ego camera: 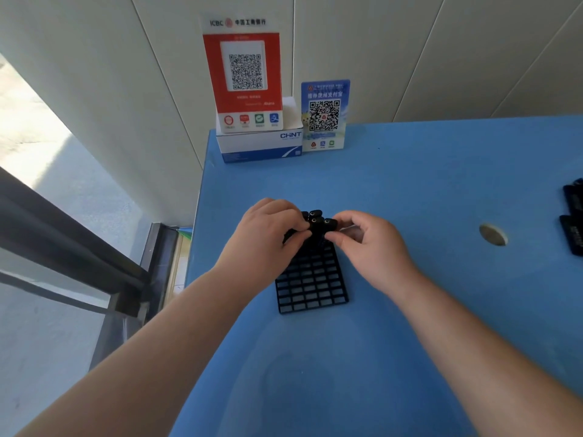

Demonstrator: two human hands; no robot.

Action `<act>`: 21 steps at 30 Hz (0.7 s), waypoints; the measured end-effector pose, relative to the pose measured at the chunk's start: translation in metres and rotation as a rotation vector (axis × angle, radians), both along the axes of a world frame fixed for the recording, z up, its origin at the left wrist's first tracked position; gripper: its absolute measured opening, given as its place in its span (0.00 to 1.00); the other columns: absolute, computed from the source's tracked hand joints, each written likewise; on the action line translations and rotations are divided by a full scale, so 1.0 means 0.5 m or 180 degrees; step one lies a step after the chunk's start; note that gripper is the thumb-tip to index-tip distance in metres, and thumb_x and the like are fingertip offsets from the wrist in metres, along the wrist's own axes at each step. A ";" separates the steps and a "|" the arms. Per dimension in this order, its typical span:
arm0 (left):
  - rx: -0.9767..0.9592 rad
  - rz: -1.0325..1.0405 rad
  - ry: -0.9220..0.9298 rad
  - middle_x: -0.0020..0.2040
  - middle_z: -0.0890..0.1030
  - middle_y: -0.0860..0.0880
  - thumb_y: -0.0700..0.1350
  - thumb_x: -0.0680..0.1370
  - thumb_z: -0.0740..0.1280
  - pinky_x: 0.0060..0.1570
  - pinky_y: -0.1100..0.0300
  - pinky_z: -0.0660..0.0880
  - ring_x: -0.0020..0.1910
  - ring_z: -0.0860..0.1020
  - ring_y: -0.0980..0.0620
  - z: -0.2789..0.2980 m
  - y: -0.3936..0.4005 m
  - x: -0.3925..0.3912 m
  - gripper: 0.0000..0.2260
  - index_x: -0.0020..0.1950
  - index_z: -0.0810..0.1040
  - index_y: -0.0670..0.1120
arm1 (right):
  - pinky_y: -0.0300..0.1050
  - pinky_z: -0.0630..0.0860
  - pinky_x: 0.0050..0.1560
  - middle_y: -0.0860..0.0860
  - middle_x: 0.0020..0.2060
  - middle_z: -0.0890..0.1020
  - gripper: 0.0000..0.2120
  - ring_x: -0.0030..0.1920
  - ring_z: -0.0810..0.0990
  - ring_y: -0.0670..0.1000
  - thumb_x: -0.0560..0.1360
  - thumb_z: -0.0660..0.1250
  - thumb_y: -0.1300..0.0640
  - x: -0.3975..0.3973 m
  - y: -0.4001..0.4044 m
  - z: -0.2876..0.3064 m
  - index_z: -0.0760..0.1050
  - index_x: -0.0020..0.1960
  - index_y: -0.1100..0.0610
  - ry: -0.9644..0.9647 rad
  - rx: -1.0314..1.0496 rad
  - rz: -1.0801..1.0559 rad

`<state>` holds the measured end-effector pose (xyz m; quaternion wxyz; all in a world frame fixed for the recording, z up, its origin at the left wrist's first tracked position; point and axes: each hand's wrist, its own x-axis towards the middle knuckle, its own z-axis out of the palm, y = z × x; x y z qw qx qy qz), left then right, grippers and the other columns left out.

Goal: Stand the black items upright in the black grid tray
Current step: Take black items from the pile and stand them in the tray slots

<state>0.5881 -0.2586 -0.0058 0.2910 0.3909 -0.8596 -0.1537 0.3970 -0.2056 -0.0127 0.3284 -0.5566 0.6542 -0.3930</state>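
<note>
Black grid tray [310, 280] laid flat on blue table [410, 190]. Black items [316, 223] stood upright in far rows, pinched between fingertips of left hand [265, 236] and right hand [367, 239]. Risk judged: neighbours toppled if item tilted or forced; light tray shifted.

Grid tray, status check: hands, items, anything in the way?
Left hand and right hand both pinching black items at grid tray's far end. A few stand upright; near rows empty. More black pieces at table's right edge. Nothing obstructing.
</note>
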 end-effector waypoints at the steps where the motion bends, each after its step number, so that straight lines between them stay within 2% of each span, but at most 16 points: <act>1: 0.0000 0.0003 -0.0016 0.48 0.82 0.52 0.43 0.74 0.74 0.53 0.55 0.75 0.48 0.77 0.50 0.000 0.000 0.000 0.04 0.46 0.82 0.46 | 0.27 0.72 0.44 0.43 0.40 0.85 0.12 0.41 0.83 0.40 0.75 0.74 0.60 0.001 -0.001 0.000 0.79 0.44 0.43 0.0036 -0.0039 0.0015; 6: 0.0173 0.0041 0.0076 0.47 0.82 0.54 0.43 0.74 0.74 0.55 0.61 0.72 0.50 0.77 0.53 0.007 0.002 -0.002 0.02 0.45 0.83 0.47 | 0.29 0.74 0.46 0.43 0.41 0.86 0.10 0.42 0.84 0.41 0.74 0.74 0.61 0.001 -0.002 -0.002 0.81 0.46 0.46 0.0071 -0.0084 0.0113; 10: -0.0011 -0.0064 -0.0149 0.47 0.81 0.53 0.43 0.73 0.74 0.52 0.54 0.75 0.48 0.77 0.50 0.003 0.002 0.001 0.03 0.41 0.83 0.46 | 0.30 0.75 0.47 0.42 0.41 0.86 0.13 0.42 0.84 0.41 0.74 0.74 0.61 0.002 -0.002 -0.007 0.79 0.44 0.42 0.0054 -0.0126 0.0118; 13: -0.0053 -0.0012 -0.0151 0.47 0.81 0.52 0.42 0.73 0.75 0.51 0.50 0.77 0.48 0.77 0.48 -0.002 0.005 0.002 0.02 0.42 0.83 0.46 | 0.29 0.74 0.47 0.42 0.41 0.86 0.09 0.43 0.84 0.40 0.74 0.74 0.61 0.002 -0.007 -0.006 0.82 0.47 0.47 0.0139 -0.0104 0.0200; 21: -0.0073 -0.0012 -0.0217 0.48 0.82 0.53 0.42 0.73 0.75 0.53 0.51 0.77 0.49 0.77 0.49 -0.001 0.009 0.003 0.02 0.44 0.84 0.46 | 0.34 0.77 0.51 0.42 0.42 0.86 0.11 0.44 0.84 0.40 0.73 0.75 0.62 -0.003 -0.011 -0.011 0.83 0.45 0.45 0.0299 -0.0168 0.0239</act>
